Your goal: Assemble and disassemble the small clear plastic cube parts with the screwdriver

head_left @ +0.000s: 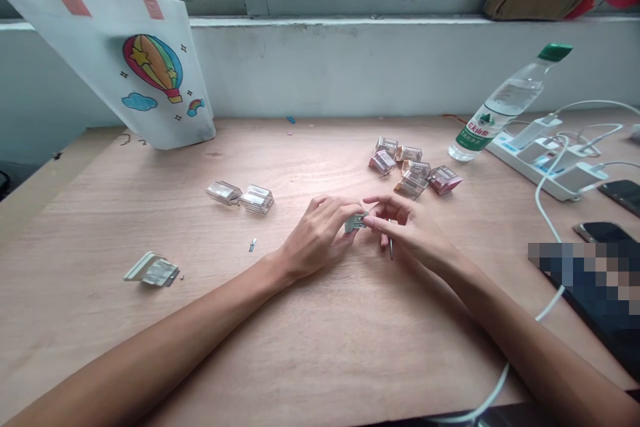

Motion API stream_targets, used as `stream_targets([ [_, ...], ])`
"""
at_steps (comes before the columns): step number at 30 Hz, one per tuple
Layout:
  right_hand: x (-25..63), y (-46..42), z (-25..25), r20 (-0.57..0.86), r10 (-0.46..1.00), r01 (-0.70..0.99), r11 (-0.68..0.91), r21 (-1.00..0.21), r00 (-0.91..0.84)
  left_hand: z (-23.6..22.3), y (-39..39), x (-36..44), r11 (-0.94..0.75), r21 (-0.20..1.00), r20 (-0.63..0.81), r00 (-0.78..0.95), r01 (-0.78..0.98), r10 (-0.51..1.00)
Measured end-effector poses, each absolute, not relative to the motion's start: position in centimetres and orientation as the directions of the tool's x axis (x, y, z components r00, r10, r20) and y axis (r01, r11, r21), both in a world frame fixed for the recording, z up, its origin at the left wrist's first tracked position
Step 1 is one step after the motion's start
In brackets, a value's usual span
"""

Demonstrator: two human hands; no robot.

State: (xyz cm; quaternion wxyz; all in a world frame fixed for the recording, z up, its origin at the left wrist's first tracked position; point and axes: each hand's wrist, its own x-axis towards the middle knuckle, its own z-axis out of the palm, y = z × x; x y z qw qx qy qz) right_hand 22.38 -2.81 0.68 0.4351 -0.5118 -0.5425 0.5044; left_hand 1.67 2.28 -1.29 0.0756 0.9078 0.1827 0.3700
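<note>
My left hand [319, 235] and my right hand [410, 230] meet at the middle of the wooden table [320, 347]. Between their fingertips they pinch a small grey-green clip-like part [356, 222]. A thin dark pin or tool [391, 248] pokes out under my right hand's fingers. Just beyond the hands lies a cluster of several small clear plastic boxes with reddish contents [411, 171]. Two clear boxes [241, 195] sit to the left of my left hand.
A flattened clear packet [153, 270] and a tiny metal scrap [253, 245] lie at the left. A white bag with a balloon drawing [130, 60] leans on the back wall. A water bottle [505, 103], power strip with chargers [545, 160], white cables and phones [605, 232] crowd the right.
</note>
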Motion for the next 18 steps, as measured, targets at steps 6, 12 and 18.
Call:
stream_targets([
  [6, 22.27, -2.85, 0.61, -0.017, 0.992, 0.021, -0.015, -1.0, -0.125, -1.26, 2.44, 1.91, -0.899, 0.403, 0.691, 0.586, 0.173, 0.423],
  [12, 21.77, -2.93, 0.35, 0.087, 0.992, -0.07, 0.081, -0.994, -0.09, -1.45, 2.9, 1.84, -0.766, 0.637, 0.652, 0.469, 0.087, 0.596],
  [18, 21.45, -3.62, -0.25, 0.242, 0.97, 0.096, 0.243, -0.965, -0.013, -1.57, 2.73, 1.69, -0.7, 0.714, 0.606, 0.484, 0.018, 0.631],
])
